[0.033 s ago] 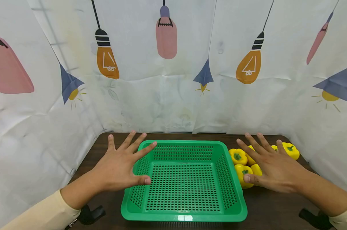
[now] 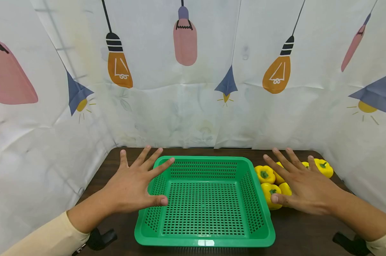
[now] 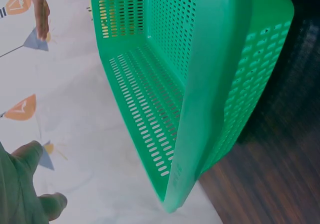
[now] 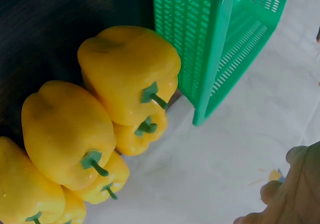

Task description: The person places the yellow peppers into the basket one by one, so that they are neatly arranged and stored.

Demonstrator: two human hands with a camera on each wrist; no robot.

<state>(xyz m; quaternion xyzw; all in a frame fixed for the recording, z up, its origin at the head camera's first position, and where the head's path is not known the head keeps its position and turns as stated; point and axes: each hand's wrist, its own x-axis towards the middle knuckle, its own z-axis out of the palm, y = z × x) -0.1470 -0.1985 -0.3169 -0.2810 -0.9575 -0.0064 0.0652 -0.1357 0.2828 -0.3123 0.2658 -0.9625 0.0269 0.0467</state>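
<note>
Green basket (image 2: pixel 167 242): stands upright on the bench (image 2: pixel 298 231), in the middle, its mouth facing up and its near rim running left to right.
Basket's long axis: in the head view the rim looks broader left to right than near to far, but the slant foreshortens the depth, so the true long axis cannot be told.
Yellow peppers (image 2: pixel 270 196): sit clustered just right of the basket, reaching toward the far right; whether the closest one touches the basket wall cannot be told.
Peppers' direction: the green stems (image 4: pixel 149 92) in view point mostly upward, the stem-to-base axes roughly upright.
Left hand (image 2: pixel 132 188): hovers by the basket's left rim, its grip spread, fingers reaching far, thumb pointing right.
Right hand (image 2: pixel 308 188): hovers over the peppers, apart from them, its grip spread, fingers reaching far and left, thumb pointing left.
Cream sleeve (image 2: pixel 45 236): covers the left forearm.
White curtain (image 2: pixel 186 117): hangs behind the bench's far edge, printed with lamps and bulbs.
</note>
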